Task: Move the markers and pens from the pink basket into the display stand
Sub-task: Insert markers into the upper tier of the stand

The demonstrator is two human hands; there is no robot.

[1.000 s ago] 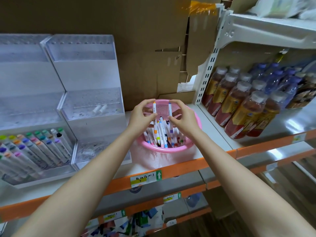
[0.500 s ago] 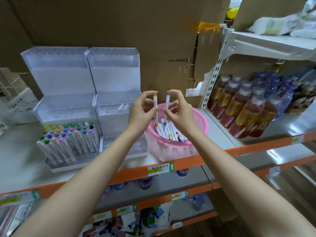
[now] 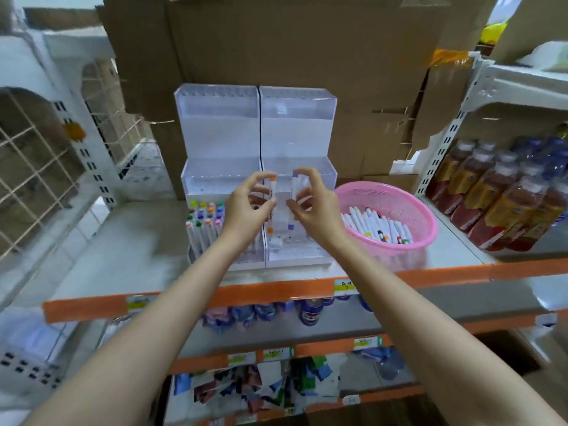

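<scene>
Shop shelf (image 3: 138, 256), cardboard (image 3: 307, 41) behind. Our left hand (image 3: 246, 207) pinches an orange marker (image 3: 272, 192), right hand (image 3: 316, 207) a purple marker (image 3: 294, 189), both upright over the stand (image 3: 295, 124). More lie in the basket (image 3: 424, 216). Risk: placing two at once into clear slots, a tip may miss and topple.

Motion blur smears the orange-capped marker (image 3: 272, 189) and purple-capped marker (image 3: 294, 189); shelf labels (image 3: 343, 286) are unreadable.
</scene>
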